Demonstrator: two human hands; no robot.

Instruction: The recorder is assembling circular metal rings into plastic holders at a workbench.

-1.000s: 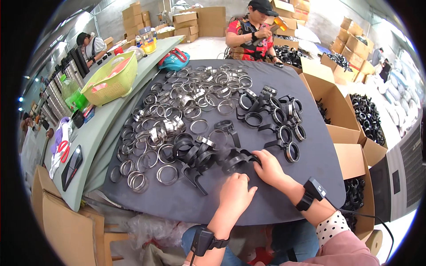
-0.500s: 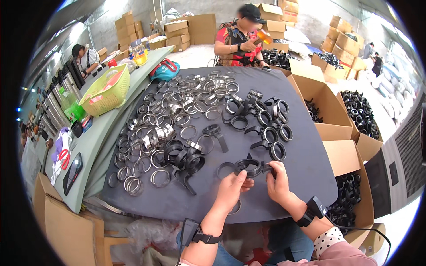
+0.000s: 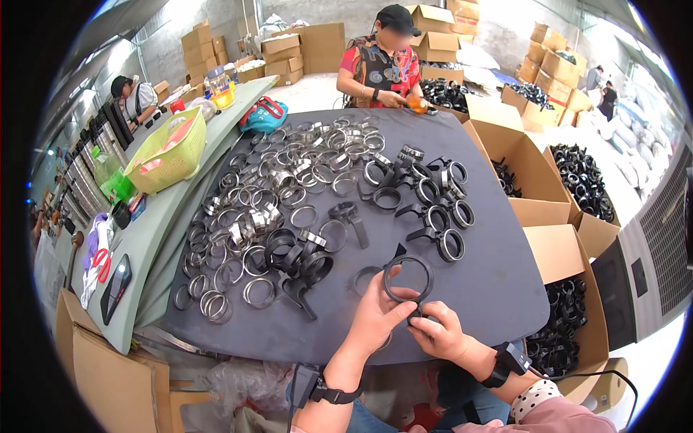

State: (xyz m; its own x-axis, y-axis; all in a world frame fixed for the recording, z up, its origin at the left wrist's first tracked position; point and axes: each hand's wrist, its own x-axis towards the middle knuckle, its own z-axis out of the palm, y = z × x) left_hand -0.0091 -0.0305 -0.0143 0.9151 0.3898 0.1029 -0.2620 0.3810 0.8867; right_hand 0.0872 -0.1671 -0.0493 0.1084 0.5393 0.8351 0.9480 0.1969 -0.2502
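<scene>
A black ring with a small tab is raised over the near part of the dark table. My left hand is closed on its left and lower edge, thumb pressed near the bottom. My right hand pinches the lower end of the same ring, its fingertips close to my left thumb. Just left of the ring, a thin loose ring lies on the table, partly behind my left fingers. Farther off lie several black ring clamps with handles and a wide pile of shiny metal rings.
Cardboard boxes holding black clamps line the right side. On the left a green table bears a yellow basket, red scissors and a phone. Across the dark table a person holds an orange-headed mallet.
The black ring has been tipped up from lying nearly flat to facing me. My right hand has moved left and down, close to my left. The person opposite has lowered the mallet.
</scene>
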